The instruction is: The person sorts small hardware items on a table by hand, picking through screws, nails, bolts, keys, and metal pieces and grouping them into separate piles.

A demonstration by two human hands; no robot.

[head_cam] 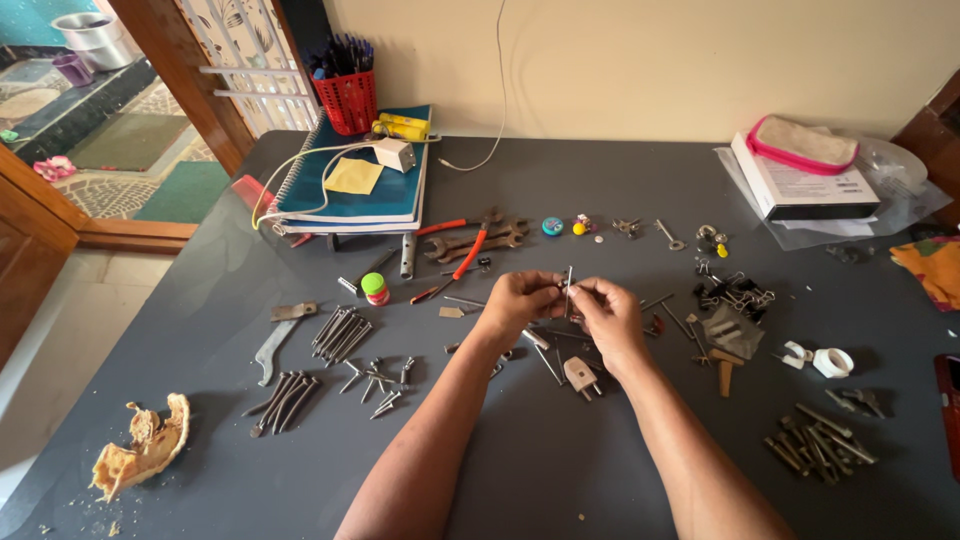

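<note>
We pinch a thin metal rod (568, 285) between our left hand (520, 300) and right hand (605, 310), equally near, its long axis running 12 to 6. At 2 lies a white box (805, 190) under a pink-edged pouch (805, 143); at 11, a red pen basket (347, 100).

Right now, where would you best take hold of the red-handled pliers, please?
Grip the red-handled pliers by the long red handle that runs down-left from the jaws, coming from above. It lies flat and fairly clear, while the jaw end sits crowded against the spanners.
</note>
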